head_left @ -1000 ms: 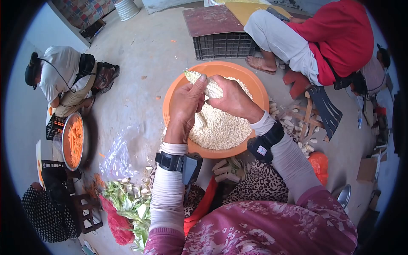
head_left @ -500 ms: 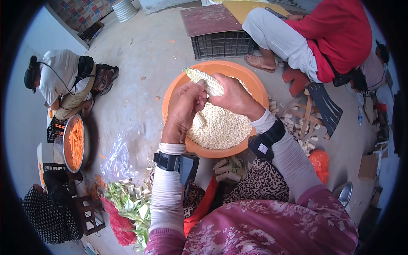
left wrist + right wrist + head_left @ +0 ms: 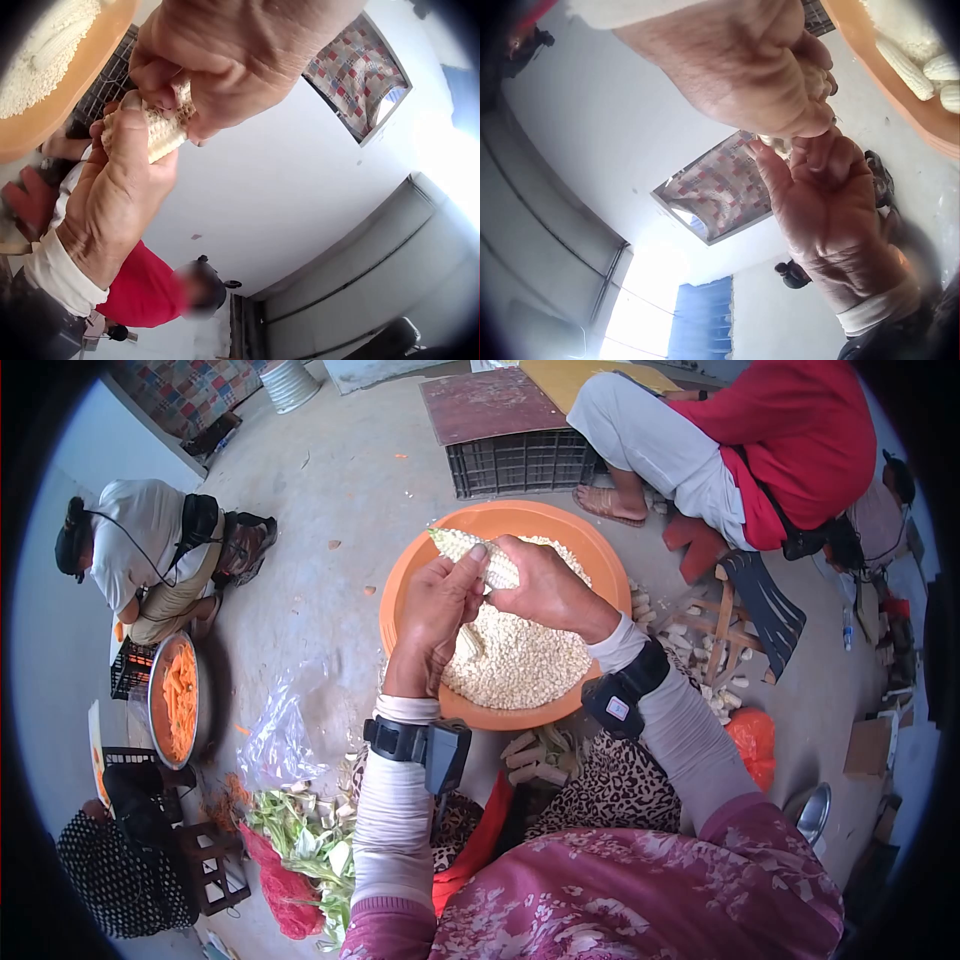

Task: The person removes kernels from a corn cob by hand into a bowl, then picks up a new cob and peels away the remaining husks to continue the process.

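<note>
A pale ear of corn is held over a wide orange basin in the head view. My right hand grips its near end. The left hand has curled fingers at the ear and its thumb pressed on the kernels. In the left wrist view a rough, stripped patch shows on the ear, right under the fingers. Loose kernels fill much of the basin, and another ear lies on them. Several ears lie inside the basin's rim in the right wrist view.
Husks and a clear plastic bag lie left of my knees. Bare cobs lie below the basin, more by a toppled stool. A black crate stands beyond. Other people sit around, one beside a bowl of carrots.
My left thumb has drawn back toward the palm and then come forward onto the ear again. Both hands stay over the basin, and the right hand keeps its grip.
</note>
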The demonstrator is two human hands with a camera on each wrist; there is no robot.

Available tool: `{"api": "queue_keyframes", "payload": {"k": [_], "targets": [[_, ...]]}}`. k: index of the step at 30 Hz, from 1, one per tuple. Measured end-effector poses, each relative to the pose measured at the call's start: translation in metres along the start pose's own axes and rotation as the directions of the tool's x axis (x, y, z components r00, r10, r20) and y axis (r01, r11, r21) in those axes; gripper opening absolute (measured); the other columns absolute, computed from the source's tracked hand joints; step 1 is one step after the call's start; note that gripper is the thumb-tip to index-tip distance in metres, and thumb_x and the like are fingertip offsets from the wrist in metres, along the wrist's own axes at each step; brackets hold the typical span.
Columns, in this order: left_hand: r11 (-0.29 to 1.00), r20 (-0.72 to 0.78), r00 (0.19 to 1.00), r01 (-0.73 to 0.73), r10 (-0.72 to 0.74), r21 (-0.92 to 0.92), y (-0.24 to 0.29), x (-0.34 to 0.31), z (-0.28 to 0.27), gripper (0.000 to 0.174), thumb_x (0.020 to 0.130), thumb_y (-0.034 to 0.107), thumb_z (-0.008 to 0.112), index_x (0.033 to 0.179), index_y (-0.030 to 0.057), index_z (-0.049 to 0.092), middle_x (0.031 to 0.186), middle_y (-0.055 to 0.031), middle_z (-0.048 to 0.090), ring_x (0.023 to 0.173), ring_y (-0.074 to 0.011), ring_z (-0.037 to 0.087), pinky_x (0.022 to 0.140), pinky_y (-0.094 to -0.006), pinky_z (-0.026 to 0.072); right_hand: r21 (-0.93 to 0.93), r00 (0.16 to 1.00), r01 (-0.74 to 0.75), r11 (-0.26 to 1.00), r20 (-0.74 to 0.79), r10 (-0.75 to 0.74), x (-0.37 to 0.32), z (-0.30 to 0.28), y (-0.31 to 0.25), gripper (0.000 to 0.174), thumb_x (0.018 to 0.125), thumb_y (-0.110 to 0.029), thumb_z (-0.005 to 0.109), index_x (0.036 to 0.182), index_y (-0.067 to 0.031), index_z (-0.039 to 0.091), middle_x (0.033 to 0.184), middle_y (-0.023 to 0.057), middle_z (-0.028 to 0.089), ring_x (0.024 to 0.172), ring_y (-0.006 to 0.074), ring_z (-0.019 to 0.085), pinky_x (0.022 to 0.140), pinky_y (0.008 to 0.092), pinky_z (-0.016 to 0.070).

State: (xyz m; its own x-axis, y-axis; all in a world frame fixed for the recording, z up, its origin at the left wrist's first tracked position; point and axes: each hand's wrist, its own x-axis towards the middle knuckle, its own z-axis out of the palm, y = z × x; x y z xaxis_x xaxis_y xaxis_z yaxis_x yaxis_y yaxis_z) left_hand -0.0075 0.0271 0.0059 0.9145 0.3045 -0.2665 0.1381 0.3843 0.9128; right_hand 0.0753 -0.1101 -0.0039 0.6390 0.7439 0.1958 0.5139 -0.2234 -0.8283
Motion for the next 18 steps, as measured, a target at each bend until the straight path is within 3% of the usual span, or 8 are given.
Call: {"api": "queue_keyframes", "payload": {"k": [2, 4, 7, 10, 13, 15, 18], "targets": [[1.0, 0.048, 0.999, -0.002, 0.002, -0.006, 0.002, 0.0, -0.003, 0.028, 0.087, 0.029, 0.066, 0.078, 0.0046, 0.057, 0.065, 0.0005, 0.053, 0.051, -0.0048, 0.045, 0.044, -0.0168, 0.0331, -0.001, 1.0, -0.01, 1.0, 0.01, 0.01, 0.002, -0.002, 0.0, 0.041, 0.071, -0.006, 0.064, 0.109, 0.0026, 0.051, 0.088, 0.0144, 0.063, 0.08, 0.0209, 0.063, 0.071, 0.0316, 0.0477], [1.0, 0.097, 0.995, -0.002, 0.003, -0.011, 0.003, -0.001, -0.005, 0.026, 0.087, 0.028, 0.065, 0.079, 0.0046, 0.057, 0.066, 0.0005, 0.054, 0.053, -0.0046, 0.046, 0.045, -0.016, 0.0342, 0.178, 0.991, -0.121, 0.977, 0.086, 0.107, 0.003, -0.008, -0.006, 0.039, 0.07, -0.007, 0.065, 0.105, 0.0046, 0.052, 0.087, 0.0183, 0.063, 0.081, 0.027, 0.064, 0.07, 0.034, 0.0487], [0.997, 0.146, 0.989, -0.003, 0.015, -0.079, 0.006, -0.003, -0.004, 0.025, 0.087, 0.027, 0.065, 0.081, 0.0044, 0.058, 0.068, 0.0003, 0.055, 0.057, -0.0043, 0.048, 0.047, -0.0151, 0.0356, 0.185, 0.996, -0.082, 0.979, 0.035, 0.077, 0.004, -0.006, -0.004, 0.04, 0.07, -0.008, 0.066, 0.105, 0.0041, 0.053, 0.087, 0.0159, 0.064, 0.081, 0.0214, 0.064, 0.07, 0.0318, 0.0485], [0.99, 0.088, 0.996, 0.038, -0.026, -0.137, 0.008, -0.002, 0.001, 0.028, 0.086, 0.029, 0.066, 0.079, 0.0036, 0.057, 0.066, -0.0004, 0.055, 0.053, -0.0047, 0.047, 0.045, -0.0159, 0.0354, 0.138, 0.996, -0.093, 0.986, 0.004, 0.094, 0.002, -0.003, -0.006, 0.042, 0.069, -0.008, 0.067, 0.107, 0.0042, 0.053, 0.089, 0.0172, 0.064, 0.084, 0.024, 0.064, 0.072, 0.0332, 0.0489], [0.996, -0.009, 0.996, 0.086, -0.086, 0.014, 0.006, -0.001, 0.004, 0.032, 0.084, 0.031, 0.069, 0.078, 0.0027, 0.056, 0.064, -0.0022, 0.054, 0.05, -0.0058, 0.046, 0.042, -0.0177, 0.0337, 0.095, 0.994, -0.097, 0.991, -0.038, 0.101, 0.0, 0.001, -0.009, 0.047, 0.068, -0.009, 0.071, 0.109, 0.0037, 0.052, 0.092, 0.0134, 0.064, 0.086, 0.0199, 0.062, 0.074, 0.0313, 0.0477], [0.971, -0.046, 0.998, 0.058, -0.048, 0.233, -0.001, 0.002, 0.004, 0.03, 0.087, 0.034, 0.066, 0.08, 0.0062, 0.057, 0.063, 0.0013, 0.052, 0.048, -0.0042, 0.044, 0.04, -0.0168, 0.0283, 0.054, 0.994, -0.107, 0.993, -0.018, 0.108, 0.0, 0.001, -0.008, 0.047, 0.067, -0.009, 0.072, 0.108, 0.0038, 0.052, 0.093, 0.0145, 0.064, 0.087, 0.0214, 0.063, 0.075, 0.0321, 0.0477], [0.977, 0.007, 0.999, 0.03, -0.032, 0.211, -0.002, 0.001, 0.003, 0.028, 0.087, 0.032, 0.065, 0.078, 0.0074, 0.056, 0.063, 0.002, 0.052, 0.049, -0.004, 0.044, 0.041, -0.0166, 0.03, 0.006, 0.992, -0.12, 0.993, 0.035, 0.12, 0.0, -0.003, -0.011, 0.046, 0.068, -0.008, 0.071, 0.107, 0.0039, 0.052, 0.093, 0.0163, 0.063, 0.088, 0.0232, 0.063, 0.075, 0.0329, 0.0477]]}}
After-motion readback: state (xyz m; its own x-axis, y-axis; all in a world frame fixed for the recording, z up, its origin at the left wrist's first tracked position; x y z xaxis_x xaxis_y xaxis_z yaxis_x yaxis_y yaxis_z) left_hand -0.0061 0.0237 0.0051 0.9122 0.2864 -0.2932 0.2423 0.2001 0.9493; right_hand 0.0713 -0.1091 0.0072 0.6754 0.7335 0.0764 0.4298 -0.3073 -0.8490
